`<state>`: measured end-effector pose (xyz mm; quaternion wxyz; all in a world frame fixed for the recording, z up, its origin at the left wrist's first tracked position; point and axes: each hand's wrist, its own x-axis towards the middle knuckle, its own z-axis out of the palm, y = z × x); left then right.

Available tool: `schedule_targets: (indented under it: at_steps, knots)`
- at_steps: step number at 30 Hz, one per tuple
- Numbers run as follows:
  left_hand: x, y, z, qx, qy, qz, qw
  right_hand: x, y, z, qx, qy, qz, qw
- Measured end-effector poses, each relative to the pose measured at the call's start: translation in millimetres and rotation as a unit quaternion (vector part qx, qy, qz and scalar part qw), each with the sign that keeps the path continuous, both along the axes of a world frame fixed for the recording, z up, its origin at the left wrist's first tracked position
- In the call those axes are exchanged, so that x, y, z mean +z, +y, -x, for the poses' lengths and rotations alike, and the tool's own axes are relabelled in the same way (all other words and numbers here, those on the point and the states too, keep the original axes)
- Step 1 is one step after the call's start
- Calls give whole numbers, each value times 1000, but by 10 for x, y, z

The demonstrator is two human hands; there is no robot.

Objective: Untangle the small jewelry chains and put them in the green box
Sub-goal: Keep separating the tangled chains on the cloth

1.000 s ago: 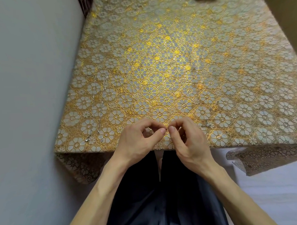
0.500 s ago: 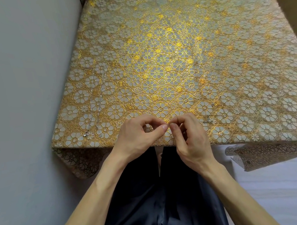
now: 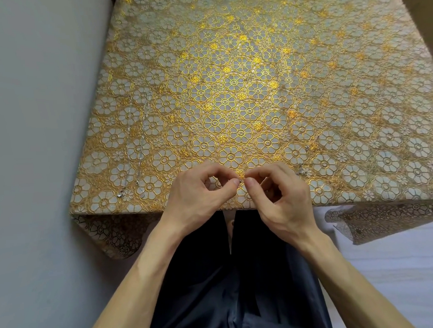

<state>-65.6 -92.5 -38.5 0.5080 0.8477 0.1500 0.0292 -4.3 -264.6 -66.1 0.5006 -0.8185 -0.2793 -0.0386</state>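
Barely shifted, left hand (image 3: 199, 192) and right hand (image 3: 279, 198) stay at the table's (image 3: 231, 64) near edge, each pinching the fine chain (image 3: 241, 180) between thumb and forefinger, apparently mid-untangling; next calls for gentle teasing apart, green box unseen.

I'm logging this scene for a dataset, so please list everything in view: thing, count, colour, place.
tablecloth: 1, gold and white floral, covering the table.
laid-out chain: two silver strands, table's left side; one chain or two, cannot tell.
chain bits: silver, near edge right of centre; too fine to count.
held chain: tiny silver glint, near edge, centre.
wall: 1, grey, left.
trousers: 1, dark, below the table edge.
left hand, right hand: 2, bare, each pinching the held chain.
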Motion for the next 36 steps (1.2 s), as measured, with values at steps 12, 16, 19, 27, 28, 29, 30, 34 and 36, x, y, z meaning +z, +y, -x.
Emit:
schedule_targets:
  at_steps: [12,16,19,27,28,29,30,34,36]
  knots:
    - [-46,-3,-6,0,-1,-23,1000,-28,-9,-21,13,-7,19,1000]
    - [-34,-14,-5,0,-4,-36,999,-28,0,-30,20,-1,20,1000]
    - [-30,-23,-4,0,-7,-46,999,-21,-6,-37,26,13,20,999]
    - [-40,7,4,-9,1,-26,1000,-20,-35,-77,36,32,31,998]
    - [-38,9,3,-10,2,-26,1000,-19,-40,-81,37,28,33,998]
    - [-33,10,1,-10,4,-25,1000,-18,-40,-81,40,24,33,998]
    - [-30,11,2,-10,6,-24,1000,-17,-38,-80,44,22,34,998]
    - [-26,5,1,-8,9,-26,1000,-25,-31,-80,56,23,33,998]
    - [-27,6,-1,-9,11,-27,1000,-28,-32,-84,61,21,32,997]
